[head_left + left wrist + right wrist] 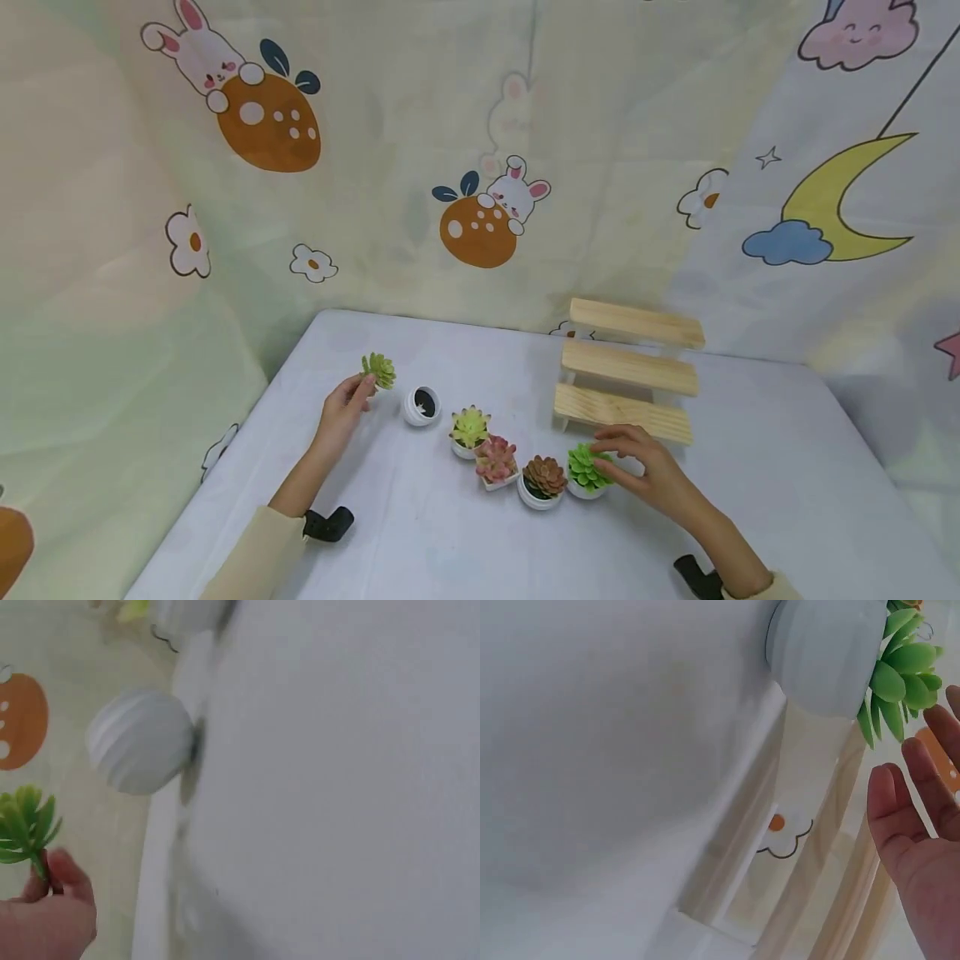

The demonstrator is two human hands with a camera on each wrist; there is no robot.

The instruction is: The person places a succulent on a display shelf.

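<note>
My left hand (343, 412) pinches a green artificial succulent (380, 370) by its short stem, held up at the left of the table. In the left wrist view, thumb and fingertip meet on that stem below the leaves. Just right of this hand stands a round white ribbed pot (410, 413) with a dark inside and no plant in it. My right hand (651, 468) is beside a bright green succulent (587, 467) in a white pot (587, 492). Its fingers are spread and slightly bent, the fingertips close to the leaves in the right wrist view.
Between the hands, a yellow-green succulent (470, 427), a pink one (496, 458) and a brown one (545, 477) stand in white pots. Behind the right hand is a three-step wooden shelf (628, 367). A printed cloth (375, 208) hangs behind the white table (420, 533).
</note>
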